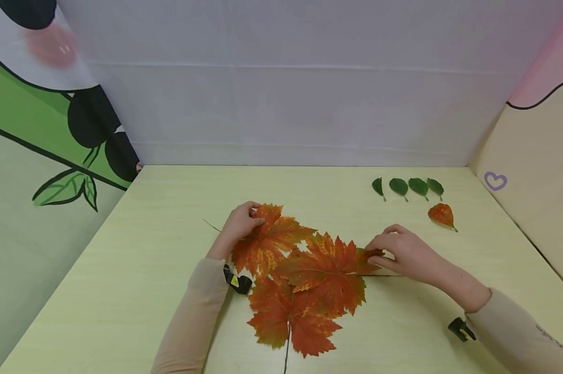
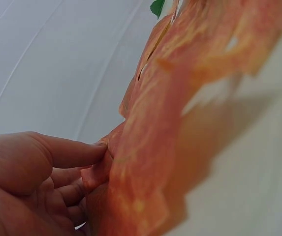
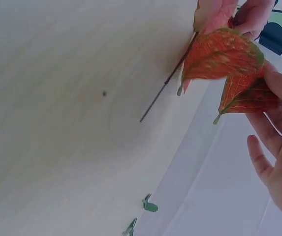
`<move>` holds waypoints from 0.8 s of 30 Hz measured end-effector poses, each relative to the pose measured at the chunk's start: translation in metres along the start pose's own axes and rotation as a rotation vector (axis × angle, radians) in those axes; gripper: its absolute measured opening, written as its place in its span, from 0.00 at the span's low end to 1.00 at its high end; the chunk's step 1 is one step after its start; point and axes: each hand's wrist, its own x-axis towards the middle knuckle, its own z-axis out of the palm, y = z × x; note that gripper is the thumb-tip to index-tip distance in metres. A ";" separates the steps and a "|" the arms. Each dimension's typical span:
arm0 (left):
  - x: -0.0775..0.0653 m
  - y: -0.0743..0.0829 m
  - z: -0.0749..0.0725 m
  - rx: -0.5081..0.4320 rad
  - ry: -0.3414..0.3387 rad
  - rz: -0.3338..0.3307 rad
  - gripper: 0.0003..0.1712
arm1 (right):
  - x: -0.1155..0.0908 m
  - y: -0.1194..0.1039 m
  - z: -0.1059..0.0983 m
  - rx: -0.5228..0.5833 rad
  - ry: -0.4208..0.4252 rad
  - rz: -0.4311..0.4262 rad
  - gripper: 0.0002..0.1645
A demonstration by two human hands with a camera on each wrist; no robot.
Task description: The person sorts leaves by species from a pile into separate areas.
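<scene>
Three large orange-red maple-shaped leaves overlap mid-table: one at upper left, one at right, one lowest. My left hand pinches the edge of the upper-left leaf between thumb and fingers. At the right leaf's outer edge, my right hand holds a small red-orange oval leaf by thumb and fingers. In the right wrist view a second small oval leaf lies beside it, near a dark stem. Whether that second leaf is also held I cannot tell.
Several small green leaves lie in a row at the back right. Below them is a single red-orange oval leaf. The pale tabletop meets a white cloth wall behind and printed panels at both sides.
</scene>
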 end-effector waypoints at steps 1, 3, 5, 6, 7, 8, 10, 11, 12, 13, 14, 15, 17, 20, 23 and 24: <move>0.000 0.000 0.000 -0.001 -0.001 0.000 0.27 | 0.000 0.001 -0.001 -0.009 0.011 0.006 0.10; -0.001 0.001 0.000 0.002 -0.002 0.002 0.27 | 0.000 0.004 -0.004 -0.018 0.031 0.025 0.10; -0.002 0.001 0.000 0.003 -0.002 0.000 0.27 | 0.000 0.008 -0.007 -0.028 0.048 0.045 0.09; -0.002 0.002 -0.001 0.004 -0.001 -0.001 0.27 | 0.000 0.010 -0.009 -0.033 0.054 0.056 0.09; -0.002 0.002 -0.001 0.007 0.000 0.000 0.27 | 0.000 0.012 -0.010 -0.038 0.056 0.072 0.09; -0.002 0.002 -0.001 0.008 0.000 0.001 0.27 | 0.000 0.014 -0.012 -0.041 0.055 0.090 0.09; -0.002 0.002 -0.001 0.011 0.000 0.000 0.27 | 0.000 0.018 -0.015 -0.041 0.043 0.143 0.08; -0.001 0.002 -0.001 0.013 0.000 0.000 0.27 | -0.001 0.020 -0.016 -0.039 0.031 0.176 0.08; -0.001 0.002 -0.001 0.015 0.000 0.000 0.27 | -0.001 0.022 -0.017 -0.034 0.015 0.210 0.07; -0.001 0.002 -0.001 0.015 0.000 -0.001 0.27 | -0.002 0.024 -0.019 -0.027 -0.001 0.247 0.07; -0.001 0.002 -0.001 0.015 -0.001 -0.002 0.27 | -0.002 0.026 -0.020 -0.021 -0.012 0.278 0.07; -0.001 0.002 -0.001 0.015 -0.001 0.000 0.27 | -0.003 0.028 -0.020 -0.016 -0.022 0.310 0.07; -0.001 0.002 -0.001 0.015 -0.001 0.000 0.27 | -0.004 0.034 -0.021 -0.013 -0.036 0.351 0.07; -0.001 0.002 -0.001 0.012 -0.001 0.000 0.27 | -0.007 0.043 -0.021 -0.007 -0.031 0.376 0.07; -0.001 0.001 0.000 0.012 -0.001 -0.003 0.27 | -0.010 0.054 -0.020 -0.004 -0.028 0.398 0.07; -0.001 0.001 0.000 0.013 -0.002 -0.004 0.27 | -0.011 0.058 -0.020 0.000 -0.031 0.410 0.07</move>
